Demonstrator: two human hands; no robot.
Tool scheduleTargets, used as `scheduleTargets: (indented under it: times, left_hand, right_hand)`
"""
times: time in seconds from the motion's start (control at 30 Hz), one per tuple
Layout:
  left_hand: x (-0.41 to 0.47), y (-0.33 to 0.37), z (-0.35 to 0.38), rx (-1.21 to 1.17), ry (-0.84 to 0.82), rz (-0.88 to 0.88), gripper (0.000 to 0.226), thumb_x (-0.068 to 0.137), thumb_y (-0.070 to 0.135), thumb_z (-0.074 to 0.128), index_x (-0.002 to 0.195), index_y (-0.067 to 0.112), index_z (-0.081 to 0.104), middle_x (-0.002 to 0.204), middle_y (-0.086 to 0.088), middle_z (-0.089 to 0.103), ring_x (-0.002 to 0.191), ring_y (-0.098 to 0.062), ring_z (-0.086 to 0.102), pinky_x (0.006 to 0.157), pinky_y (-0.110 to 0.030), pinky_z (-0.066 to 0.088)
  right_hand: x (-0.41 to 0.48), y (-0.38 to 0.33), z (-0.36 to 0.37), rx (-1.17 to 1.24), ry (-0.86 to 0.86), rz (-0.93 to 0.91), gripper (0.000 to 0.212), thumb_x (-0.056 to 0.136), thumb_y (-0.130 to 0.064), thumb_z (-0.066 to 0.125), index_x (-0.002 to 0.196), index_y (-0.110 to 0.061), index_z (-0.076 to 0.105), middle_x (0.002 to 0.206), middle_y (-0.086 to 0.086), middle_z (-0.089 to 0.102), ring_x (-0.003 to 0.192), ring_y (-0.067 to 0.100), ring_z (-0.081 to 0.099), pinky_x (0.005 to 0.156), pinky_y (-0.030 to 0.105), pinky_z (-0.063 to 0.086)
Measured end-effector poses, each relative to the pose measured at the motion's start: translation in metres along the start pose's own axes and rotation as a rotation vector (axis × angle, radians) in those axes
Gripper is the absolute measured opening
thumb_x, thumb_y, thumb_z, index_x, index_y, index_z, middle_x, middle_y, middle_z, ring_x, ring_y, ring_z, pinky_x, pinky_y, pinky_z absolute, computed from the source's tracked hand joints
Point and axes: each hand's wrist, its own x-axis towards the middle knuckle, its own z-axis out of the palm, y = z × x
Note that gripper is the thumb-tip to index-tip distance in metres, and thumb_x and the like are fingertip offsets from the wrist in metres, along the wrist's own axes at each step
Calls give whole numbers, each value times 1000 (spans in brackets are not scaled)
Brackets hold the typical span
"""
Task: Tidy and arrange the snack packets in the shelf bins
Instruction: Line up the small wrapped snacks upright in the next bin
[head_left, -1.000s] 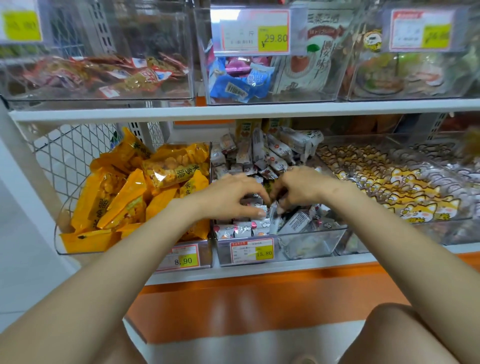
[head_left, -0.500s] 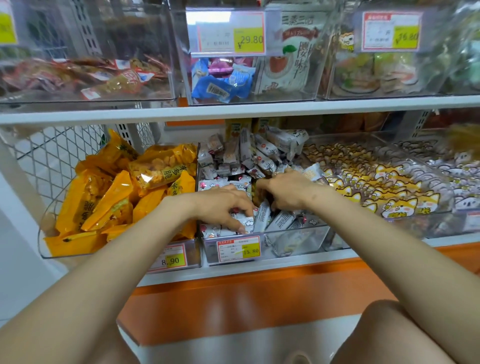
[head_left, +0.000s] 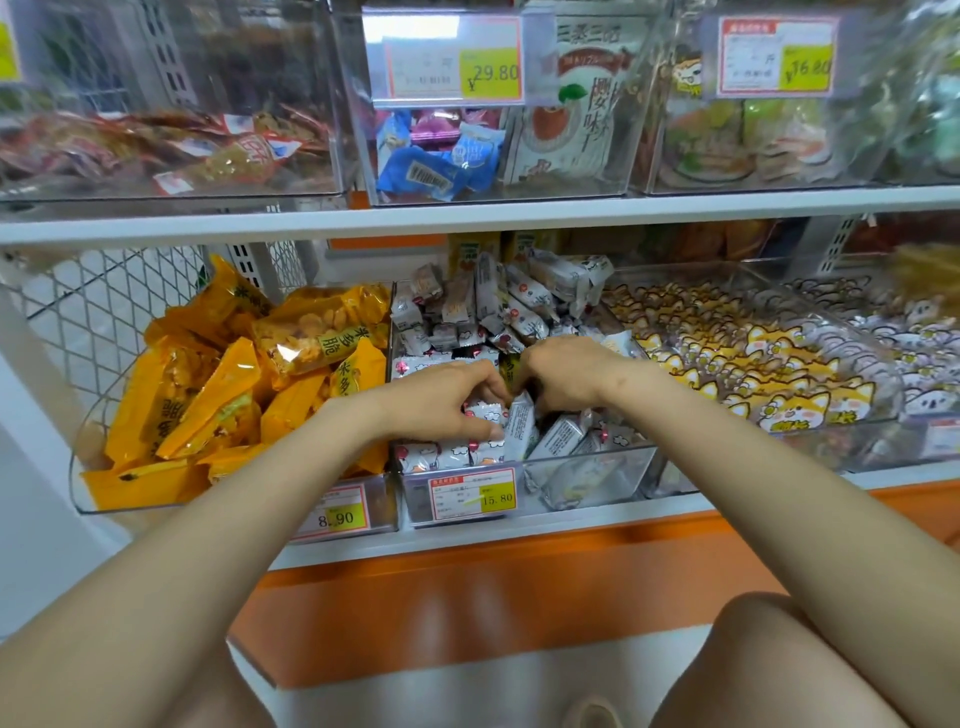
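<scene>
Small white packets (head_left: 521, 435), seemingly cloud-printed, crowd the clear bin (head_left: 626, 470).

Two white shelves, each with a row of clear bins.
Along the front edge of the lower shelf (head_left: 753, 501) stand a bin of orange packets (head_left: 91, 447) at the left, a bin of small white packets (head_left: 634, 467) in the middle and a bin of fox-print packets (head_left: 883, 395) at the right; the upper shelf (head_left: 467, 218) carries three more.
</scene>
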Motion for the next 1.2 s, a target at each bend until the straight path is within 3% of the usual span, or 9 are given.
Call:
scheduleTargets:
  times: [0.27, 0.53, 0.67, 0.73, 0.8, 0.9, 0.97, 1.07, 1.2]
  left_hand:
    - [22, 6, 4, -21, 111, -30, 52, 85, 31, 67, 126, 10, 43, 127, -4, 55, 116, -16, 50, 97, -29, 40]
    - [55, 11, 13, 242, 77, -171, 58, 83, 50, 62, 124, 11, 49, 117, -2, 62, 106, -22, 56, 85, -34, 45]
    - [69, 13, 19, 295, 61, -209, 51, 78, 58, 63, 94, 9, 61, 90, -4, 65, 88, -23, 58, 66, -32, 40]
    - [69, 15, 20, 319, 67, -212, 42, 80, 54, 63, 76, 13, 55, 68, -1, 53, 77, -23, 52, 57, -30, 32]
    - [67, 15, 19, 316, 60, -197, 34, 83, 48, 63, 84, 15, 55, 62, 1, 45, 75, -23, 49, 56, -30, 30]
    - [57, 16, 13, 299, 8, -146, 33, 85, 46, 62, 90, 16, 47, 70, -2, 47, 73, -21, 45, 58, -30, 29]
    - [44, 18, 4, 313, 31, -134, 34, 84, 50, 61, 97, 19, 55, 83, -3, 56, 78, -19, 51, 62, -30, 38]
    - [16, 18, -24, 298, 308, -171, 40, 84, 49, 61, 112, 21, 60, 110, 3, 64, 100, -17, 58, 81, -32, 49]
    - [-12, 0, -57, 196, 545, -280, 31, 84, 37, 66, 109, 19, 64, 112, -2, 66, 104, -21, 60, 87, -35, 48]
  right_hand:
    - [-38, 32, -16, 82, 105, 130, 47, 82, -21, 66, 125, -36, 56, 127, -3, 59, 118, 20, 51, 85, 30, 41]
    - [-65, 52, -7, 337, 501, 339, 35, 80, -32, 69, 113, -25, 57, 108, 10, 63, 106, 30, 54, 82, 35, 42]
    - [-71, 56, -1, 443, 592, 413, 31, 80, -38, 69, 105, -22, 58, 88, 5, 63, 92, 31, 58, 70, 33, 39]
    - [-72, 57, -1, 489, 594, 407, 29, 81, -38, 69, 102, -22, 58, 83, 4, 60, 86, 30, 57, 66, 32, 36]
    - [-71, 56, 0, 590, 608, 368, 25, 80, -34, 71, 98, -21, 59, 90, 5, 64, 87, 26, 58, 70, 33, 42]
    - [-66, 48, -3, 774, 634, 292, 18, 79, -25, 73, 91, -21, 60, 96, 1, 67, 91, 18, 60, 75, 27, 44]
    - [-60, 39, -7, 854, 604, 252, 15, 79, -20, 72, 86, -25, 60, 93, -3, 66, 88, 16, 60, 72, 25, 43]
    - [-48, 28, -6, 893, 525, 239, 18, 76, -21, 74, 82, -31, 60, 97, -1, 67, 93, 19, 61, 83, 35, 49]
    - [-31, 5, -1, 903, 500, 194, 24, 77, -25, 76, 86, -19, 54, 92, -1, 60, 90, 17, 56, 74, 28, 42]
